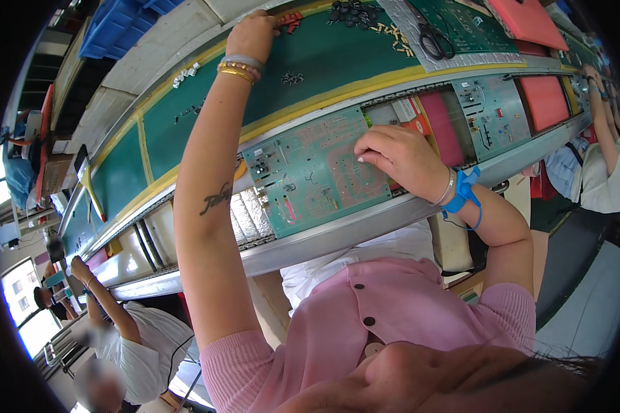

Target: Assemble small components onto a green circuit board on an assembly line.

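My left hand [251, 38] reaches to the far side of the green bench. Its fingers are bent and closed at a small pile of red components [291, 21]; the fingertips are partly hidden. A green circuit board [303, 148] with several parts mounted on it lies on the conveyor rail in front of me. Over its right part, my right hand [399, 158] hovers with thumb and fingers drawn together in a pinch. Whatever it may hold is too small to make out. A blue wrist strap [461, 190] circles my right wrist.
Small black parts [292, 78], black round parts [351, 14], brass-coloured pieces [395, 40] and white pieces [186, 74] lie on the green bench. Black scissors [435, 43] rest at the back right. Another board [490, 113] sits farther along the rail. Co-workers' hands [81, 268] show at both sides.
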`<state>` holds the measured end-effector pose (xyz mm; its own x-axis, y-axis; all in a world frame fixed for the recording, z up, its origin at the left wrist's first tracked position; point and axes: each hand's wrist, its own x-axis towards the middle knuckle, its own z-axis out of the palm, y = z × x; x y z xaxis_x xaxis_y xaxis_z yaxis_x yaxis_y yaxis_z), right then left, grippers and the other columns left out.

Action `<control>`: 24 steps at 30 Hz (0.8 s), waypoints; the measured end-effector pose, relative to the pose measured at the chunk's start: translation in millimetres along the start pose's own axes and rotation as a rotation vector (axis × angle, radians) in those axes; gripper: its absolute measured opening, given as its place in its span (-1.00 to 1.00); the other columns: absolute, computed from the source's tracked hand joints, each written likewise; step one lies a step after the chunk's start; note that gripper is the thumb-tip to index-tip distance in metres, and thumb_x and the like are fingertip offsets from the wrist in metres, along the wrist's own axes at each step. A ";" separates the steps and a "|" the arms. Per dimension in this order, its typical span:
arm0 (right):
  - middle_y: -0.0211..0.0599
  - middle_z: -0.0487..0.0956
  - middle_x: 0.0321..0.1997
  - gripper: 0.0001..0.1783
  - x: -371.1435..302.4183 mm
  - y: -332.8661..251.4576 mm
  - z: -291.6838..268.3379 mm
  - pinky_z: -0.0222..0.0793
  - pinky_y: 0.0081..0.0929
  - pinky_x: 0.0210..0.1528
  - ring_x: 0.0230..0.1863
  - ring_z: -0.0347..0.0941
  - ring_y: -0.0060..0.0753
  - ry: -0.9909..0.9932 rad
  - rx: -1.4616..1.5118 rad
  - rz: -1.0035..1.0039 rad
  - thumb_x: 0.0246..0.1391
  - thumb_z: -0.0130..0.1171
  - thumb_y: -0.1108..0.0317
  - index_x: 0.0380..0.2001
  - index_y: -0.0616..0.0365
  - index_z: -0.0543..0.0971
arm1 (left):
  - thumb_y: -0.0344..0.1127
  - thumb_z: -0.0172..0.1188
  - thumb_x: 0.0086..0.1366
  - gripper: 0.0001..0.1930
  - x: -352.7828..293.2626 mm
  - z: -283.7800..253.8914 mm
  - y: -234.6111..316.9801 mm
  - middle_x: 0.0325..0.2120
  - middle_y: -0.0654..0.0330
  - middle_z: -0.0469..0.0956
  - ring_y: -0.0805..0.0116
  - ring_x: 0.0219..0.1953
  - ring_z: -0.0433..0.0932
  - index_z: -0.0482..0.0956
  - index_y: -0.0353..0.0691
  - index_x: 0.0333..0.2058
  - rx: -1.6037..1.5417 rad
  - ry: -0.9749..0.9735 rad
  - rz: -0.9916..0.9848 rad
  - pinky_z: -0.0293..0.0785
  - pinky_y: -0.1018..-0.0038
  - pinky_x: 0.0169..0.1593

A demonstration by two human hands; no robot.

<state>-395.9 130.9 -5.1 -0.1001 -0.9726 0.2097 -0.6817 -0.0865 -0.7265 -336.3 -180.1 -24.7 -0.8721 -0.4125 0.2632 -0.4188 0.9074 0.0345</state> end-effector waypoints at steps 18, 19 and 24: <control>-0.31 0.49 -0.44 -0.88 -7.9 4.7 12.0 0.34 -0.34 -0.30 -0.34 0.42 -0.21 -0.065 -0.013 -0.015 -0.11 0.22 0.45 -0.46 0.14 0.47 | -0.52 0.20 0.08 -0.85 -99.8 -70.9 60.9 -0.40 0.12 0.57 0.30 -0.33 0.60 0.59 -0.27 -0.32 -0.786 0.086 -0.062 0.51 0.50 -0.29; -0.31 0.49 -0.44 -0.88 -7.8 6.2 11.9 0.34 -0.34 -0.30 -0.34 0.42 -0.21 -0.061 -0.015 -0.007 -0.11 0.22 0.45 -0.46 0.14 0.47 | -0.58 0.19 0.07 -0.84 -109.4 -73.2 66.5 -0.39 0.12 0.56 0.32 -0.34 0.59 0.58 -0.29 -0.32 -0.850 0.090 -0.046 0.51 0.51 -0.29; -0.34 0.46 -0.39 -0.87 -5.1 10.0 15.6 0.35 -0.35 -0.28 -0.26 0.39 -0.23 -0.073 -0.027 -0.104 -0.15 0.22 0.47 -0.45 0.11 0.52 | -0.63 0.17 0.07 -0.82 -155.1 -86.5 81.8 -0.38 0.13 0.53 0.32 -0.34 0.56 0.58 -0.31 -0.32 -0.885 0.000 -0.101 0.50 0.52 -0.27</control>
<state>-391.0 131.6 -23.6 0.0248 -0.9719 0.2339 -0.7047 -0.1830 -0.6855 -213.4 -35.0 20.7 -0.8418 -0.4936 0.2187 -0.1448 0.5966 0.7894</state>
